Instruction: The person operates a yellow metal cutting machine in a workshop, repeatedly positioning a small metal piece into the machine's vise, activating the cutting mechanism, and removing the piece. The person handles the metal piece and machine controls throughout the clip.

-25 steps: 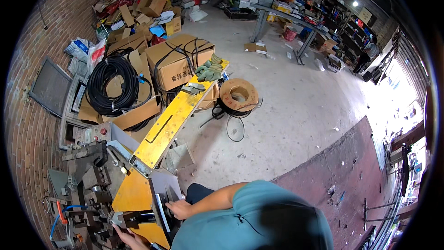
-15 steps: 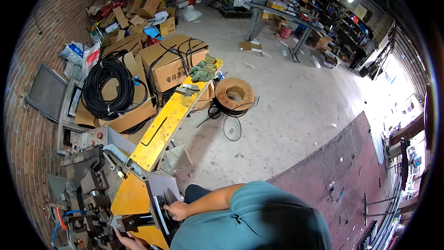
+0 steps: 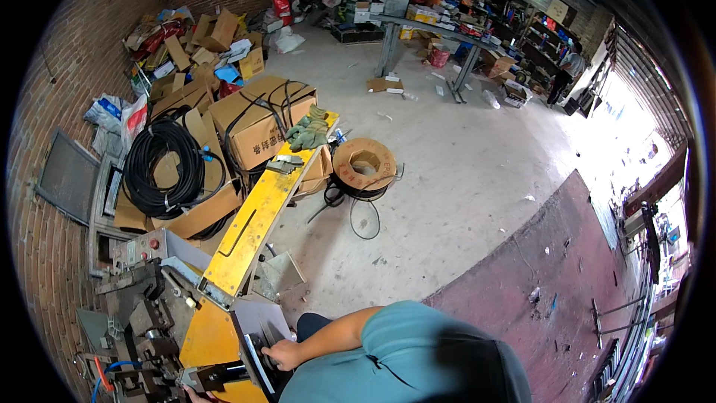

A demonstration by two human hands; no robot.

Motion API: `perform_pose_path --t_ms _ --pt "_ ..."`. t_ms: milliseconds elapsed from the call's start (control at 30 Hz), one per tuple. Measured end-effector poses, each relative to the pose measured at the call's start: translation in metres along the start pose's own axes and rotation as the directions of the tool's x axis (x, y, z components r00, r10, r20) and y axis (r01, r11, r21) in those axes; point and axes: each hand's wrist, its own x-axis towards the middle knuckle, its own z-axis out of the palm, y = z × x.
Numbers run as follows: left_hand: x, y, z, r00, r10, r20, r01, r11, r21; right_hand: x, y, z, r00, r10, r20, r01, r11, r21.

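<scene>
Metalworking machine [image 3: 212, 328] at lower left, attended by two bare hands. The left hand [image 3: 195, 395], largely cut off by the lower edge, lies beside the pale grey metal end piece [image 3: 192, 378]; whether its fingers close on this piece cannot be told. The right hand [image 3: 282, 355] is near the light grey side panel [image 3: 259, 316], its fingers curled; what, if anything, they grip is hidden. Good practice here would be to steady the piece from its outer side, keep fingertips out of the gaps between the dark steel blocks [image 3: 147, 317], and move the right hand only with the left one clear. The end piece sits at the left end of a dark slide [image 3: 224, 375], which runs between yellow plates; it appears angular and dull, its finer shape too small to resolve.
</scene>
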Motion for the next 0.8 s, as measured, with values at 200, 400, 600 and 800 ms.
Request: perform_pose_path --t_ms 200,400,600,800 --pt "-0.007 -0.003 0.021 1.000 -0.021 -0.009 0.020 0.999 -0.040 0.006 0.011 0.006 1.000 0.006 0.029 -0.010 0.989 0.150" --pt "-0.011 -0.004 0.029 0.999 -0.032 0.005 0.032 0.998 -0.049 0.027 0.024 0.003 0.820 0.127 0.557 -0.496 0.644 0.583" --pt "-0.013 -0.004 0.035 0.999 -0.051 0.018 0.052 0.997 -0.059 -0.002 -0.011 0.006 0.995 0.064 -0.074 -0.069 0.996 -0.059" --pt "-0.013 -0.005 0.032 0.998 -0.065 0.025 0.067 0.995 -0.068 -0.001 -0.005 0.004 0.998 0.067 0.010 -0.067 0.997 0.034"
